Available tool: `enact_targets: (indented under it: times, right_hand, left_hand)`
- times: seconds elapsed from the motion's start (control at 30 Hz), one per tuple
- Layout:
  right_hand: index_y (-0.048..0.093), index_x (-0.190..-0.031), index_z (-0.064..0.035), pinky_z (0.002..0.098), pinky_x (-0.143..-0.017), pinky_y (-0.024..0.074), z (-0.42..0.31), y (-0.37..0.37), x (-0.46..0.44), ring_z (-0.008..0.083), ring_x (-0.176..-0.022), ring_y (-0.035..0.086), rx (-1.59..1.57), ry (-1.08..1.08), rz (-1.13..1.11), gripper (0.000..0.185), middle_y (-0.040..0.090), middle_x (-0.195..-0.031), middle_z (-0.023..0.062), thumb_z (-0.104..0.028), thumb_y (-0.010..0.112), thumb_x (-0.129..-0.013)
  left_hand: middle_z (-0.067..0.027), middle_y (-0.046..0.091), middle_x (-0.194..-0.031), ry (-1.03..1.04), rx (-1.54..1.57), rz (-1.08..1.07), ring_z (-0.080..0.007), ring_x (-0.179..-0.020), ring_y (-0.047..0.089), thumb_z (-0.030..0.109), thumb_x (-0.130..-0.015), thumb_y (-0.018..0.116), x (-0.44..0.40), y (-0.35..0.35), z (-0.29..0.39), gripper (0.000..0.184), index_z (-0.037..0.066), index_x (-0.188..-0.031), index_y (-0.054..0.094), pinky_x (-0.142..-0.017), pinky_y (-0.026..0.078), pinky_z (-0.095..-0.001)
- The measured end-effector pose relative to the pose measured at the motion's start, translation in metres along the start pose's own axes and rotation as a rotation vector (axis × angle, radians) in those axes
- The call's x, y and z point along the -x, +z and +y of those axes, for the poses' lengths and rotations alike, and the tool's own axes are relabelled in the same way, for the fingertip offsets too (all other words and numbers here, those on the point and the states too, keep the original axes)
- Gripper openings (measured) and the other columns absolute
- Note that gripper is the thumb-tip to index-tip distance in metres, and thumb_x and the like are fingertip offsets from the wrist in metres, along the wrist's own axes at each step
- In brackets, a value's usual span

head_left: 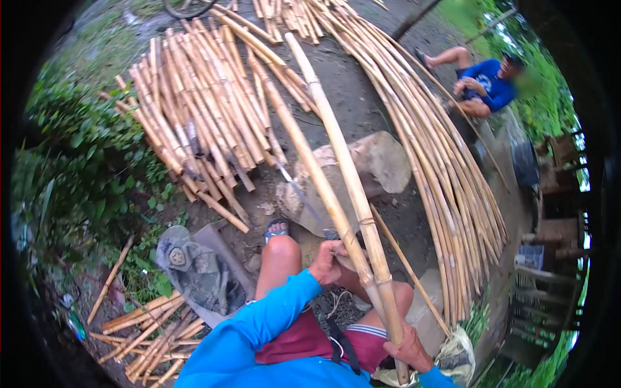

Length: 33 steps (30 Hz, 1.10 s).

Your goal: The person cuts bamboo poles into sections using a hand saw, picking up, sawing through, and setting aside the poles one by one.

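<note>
Two long bamboo poles (336, 142) slant from the upper middle down across my lap, meeting near their lower ends. My right hand (411, 349) is wrapped round the lower end of the poles at the right of my lap. Beside the poles, over my knee, my left hand (326, 262) is closed on something I cannot make out, perhaps a thin strip. A long blade (301, 194) rests on a cut wood block (326, 207) in front of my knees. Behind it lies a pale log (381, 161).
Cut bamboo (200, 97) is piled at upper left, and long poles (427, 155) curve along the right. Split pieces (152, 336) and a camouflage cap (194, 265) lie lower left. A person in blue (488, 84) sits at upper right near a black tub (524, 163).
</note>
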State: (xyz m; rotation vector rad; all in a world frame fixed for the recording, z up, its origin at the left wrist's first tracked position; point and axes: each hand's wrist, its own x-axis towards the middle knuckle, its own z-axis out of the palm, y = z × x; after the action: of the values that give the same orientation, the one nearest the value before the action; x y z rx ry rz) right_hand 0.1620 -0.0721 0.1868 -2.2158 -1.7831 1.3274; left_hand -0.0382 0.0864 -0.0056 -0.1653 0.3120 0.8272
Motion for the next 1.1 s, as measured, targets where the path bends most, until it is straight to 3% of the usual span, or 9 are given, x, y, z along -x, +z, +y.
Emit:
enact_targets:
  times: [0.13, 0.23, 0.27, 0.33, 0.43, 0.53, 0.8, 1.0, 1.1]
  right_hand:
    - [0.053, -0.114, -0.0017, 0.0444, -0.074, 0.0527, -0.025, 0.019, -0.042, 0.0375, -0.083, 0.066, -0.011, -0.104, -0.046, 0.051, 0.064, -0.090, 0.0197, -0.017, 0.068, -0.068]
    - [0.053, -0.114, -0.0018, 0.0435, -0.074, 0.0526, -0.042, 0.046, -0.091, 0.0374, -0.081, 0.065, -0.101, -0.271, -0.083, 0.049, 0.063, -0.088, 0.0190, -0.016, 0.067, -0.069]
    - [0.054, -0.113, -0.0018, 0.0435, -0.074, 0.0527, -0.062, 0.050, -0.110, 0.0377, -0.080, 0.065, -0.129, -0.333, -0.100, 0.048, 0.064, -0.086, 0.0193, -0.016, 0.067, -0.069]
    - [0.057, -0.110, -0.0013, 0.0432, -0.072, 0.0532, -0.112, 0.060, -0.159, 0.0388, -0.078, 0.066, -0.117, -0.460, -0.067, 0.046, 0.065, -0.082, 0.0201, -0.019, 0.068, -0.069]
    - [0.063, -0.099, 0.0026, 0.0321, -0.060, 0.0510, -0.196, 0.053, -0.254, 0.0136, -0.073, 0.061, -0.227, -0.504, -0.200, 0.041, 0.065, -0.081, 0.0086, -0.030, 0.072, -0.075]
    - [0.063, -0.098, 0.0031, 0.0292, -0.062, 0.0504, -0.259, 0.050, -0.329, 0.0145, -0.074, 0.062, -0.207, -0.501, -0.261, 0.038, 0.060, -0.075, 0.0056, -0.025, 0.067, -0.074]
    - [0.060, -0.092, 0.0054, 0.0310, -0.061, 0.0566, -0.224, 0.033, -0.295, 0.0211, -0.060, 0.067, -0.574, -0.204, -0.680, 0.024, 0.070, -0.084, 0.0176, -0.010, 0.060, -0.073]
    - [0.062, -0.086, 0.0025, 0.0297, -0.060, 0.0527, -0.153, 0.028, -0.198, 0.0163, -0.061, 0.064, -0.510, -0.258, -0.589, 0.022, 0.067, -0.074, 0.0090, -0.016, 0.066, -0.074]
    - [0.060, -0.088, 0.0030, 0.0325, -0.059, 0.0526, -0.122, 0.038, -0.155, 0.0179, -0.061, 0.065, -0.277, -0.267, -0.497, 0.028, 0.067, -0.071, 0.0106, -0.019, 0.067, -0.072]
  left_hand:
    - [-0.0117, 0.069, -0.092, 0.184, 0.064, -0.062, -0.0265, -0.089, 0.065, 0.015, -0.072, 0.053, 0.016, -0.003, 0.041, 0.021, 0.002, -0.084, 0.065, -0.089, 0.052, -0.0392]
    - [-0.0089, 0.065, -0.081, 0.437, 0.041, 0.186, -0.0219, -0.078, 0.063, 0.013, -0.069, 0.054, 0.039, 0.027, 0.103, 0.010, 0.006, -0.071, 0.060, -0.078, 0.054, -0.0380]
    - [-0.0100, 0.068, -0.092, 0.475, 0.032, 0.062, -0.0288, -0.090, 0.064, 0.012, -0.064, 0.052, 0.027, -0.020, 0.133, 0.029, 0.001, -0.088, 0.065, -0.089, 0.052, -0.0417]
    - [-0.0065, 0.062, -0.083, 0.771, -0.358, 0.106, -0.0254, -0.080, 0.063, 0.020, -0.070, 0.053, 0.033, -0.027, 0.214, 0.018, 0.007, -0.080, 0.061, -0.075, 0.056, -0.0418]
    - [-0.0138, 0.062, -0.081, 0.860, -0.546, 0.513, -0.0236, -0.065, 0.061, 0.023, -0.073, 0.051, 0.077, 0.043, 0.301, 0.015, 0.009, -0.078, 0.054, -0.059, 0.051, -0.0392]
    - [-0.0228, 0.068, -0.084, 1.010, -0.485, 0.537, -0.0265, -0.061, 0.066, 0.018, -0.074, 0.051, 0.119, 0.026, 0.345, 0.015, 0.003, -0.075, 0.053, -0.052, 0.052, -0.0374]
    - [-0.0206, 0.069, -0.088, 0.830, -0.542, 0.430, -0.0258, -0.069, 0.066, 0.019, -0.073, 0.051, 0.156, -0.013, 0.240, 0.013, 0.008, -0.078, 0.053, -0.066, 0.055, -0.0371]
    - [-0.0179, 0.069, -0.102, 0.606, -0.441, 0.448, -0.0265, -0.083, 0.069, 0.015, -0.069, 0.054, 0.098, -0.031, 0.198, 0.012, 0.010, -0.080, 0.054, -0.065, 0.053, -0.0358]
    - [-0.0088, 0.064, -0.082, 0.564, -0.363, 0.294, -0.0244, -0.070, 0.062, 0.016, -0.069, 0.054, 0.063, -0.036, 0.186, 0.011, 0.010, -0.077, 0.055, -0.063, 0.051, -0.0377]
